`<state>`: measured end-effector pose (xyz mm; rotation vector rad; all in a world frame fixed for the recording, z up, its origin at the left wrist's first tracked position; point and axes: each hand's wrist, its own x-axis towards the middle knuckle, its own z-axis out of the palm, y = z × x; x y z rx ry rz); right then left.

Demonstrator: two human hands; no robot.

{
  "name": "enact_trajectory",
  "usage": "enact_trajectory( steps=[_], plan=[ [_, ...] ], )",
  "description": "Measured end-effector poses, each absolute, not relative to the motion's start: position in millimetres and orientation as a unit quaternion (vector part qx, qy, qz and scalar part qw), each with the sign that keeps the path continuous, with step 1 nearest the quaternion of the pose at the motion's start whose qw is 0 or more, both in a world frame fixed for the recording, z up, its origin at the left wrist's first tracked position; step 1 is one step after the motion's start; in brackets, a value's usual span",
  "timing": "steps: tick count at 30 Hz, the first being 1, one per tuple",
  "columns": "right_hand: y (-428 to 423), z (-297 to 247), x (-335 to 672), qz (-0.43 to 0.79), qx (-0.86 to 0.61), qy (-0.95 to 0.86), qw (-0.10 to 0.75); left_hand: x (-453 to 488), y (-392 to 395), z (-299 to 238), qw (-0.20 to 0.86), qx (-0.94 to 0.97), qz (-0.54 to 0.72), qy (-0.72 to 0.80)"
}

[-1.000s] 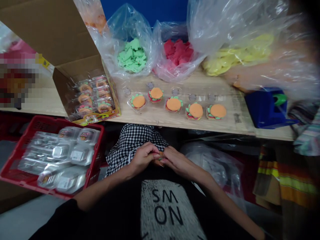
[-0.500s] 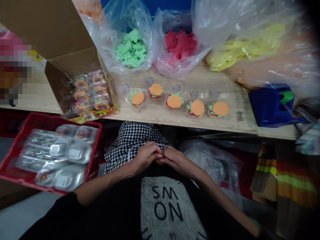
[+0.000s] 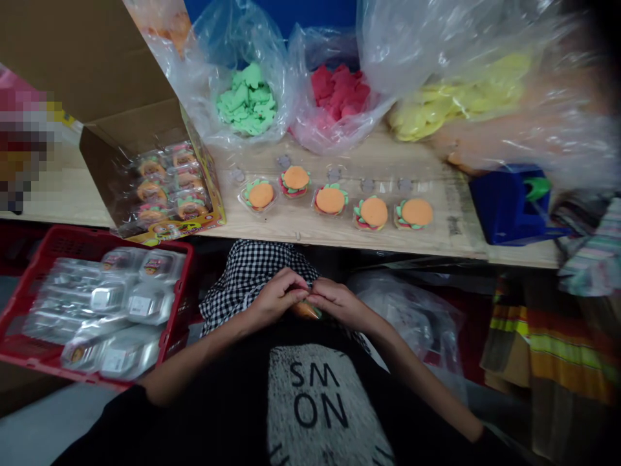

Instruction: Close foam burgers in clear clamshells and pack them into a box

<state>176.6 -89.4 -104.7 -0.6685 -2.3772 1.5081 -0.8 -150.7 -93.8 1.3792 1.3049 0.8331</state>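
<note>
Both my hands sit low over my lap. My left hand (image 3: 277,299) and my right hand (image 3: 338,304) pinch a small orange clay piece (image 3: 306,311) between their fingers, with green showing at its edge. Most of that piece is hidden by my fingers. Beyond my hands, a row of miniature clay burgers (image 3: 330,200) with orange buns and green and red layers rests in clear plastic trays on a wooden table (image 3: 301,224). A black-and-white checked cloth (image 3: 247,285) lies over my lap beside my left hand.
Clear bags hold green clay (image 3: 246,103), red clay (image 3: 337,92) and yellow clay (image 3: 436,110) at the table's back. A cardboard box (image 3: 169,184) holds packaged burgers at left. Below it stands a red basket (image 3: 97,238) of foil packs. A blue dispenser (image 3: 504,207) sits at right.
The orange piece now shows below my fingers, where it was mostly hidden half a second ago. My fingers have shifted on it, and the whole view has moved slightly.
</note>
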Motion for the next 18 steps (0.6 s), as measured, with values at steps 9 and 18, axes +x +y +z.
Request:
enact_trajectory(
  steps=[9, 18],
  plan=[
    [-73, -91, 177, 0.507, -0.368, -0.757, 0.183, -2, -129, -88, 0.672, 0.428, 0.338, 0.501],
    [14, -59, 312, 0.156, -0.668, -0.549, 0.478, 1, -98, -45, 0.629, 0.28, 0.431, 0.583]
  ],
)
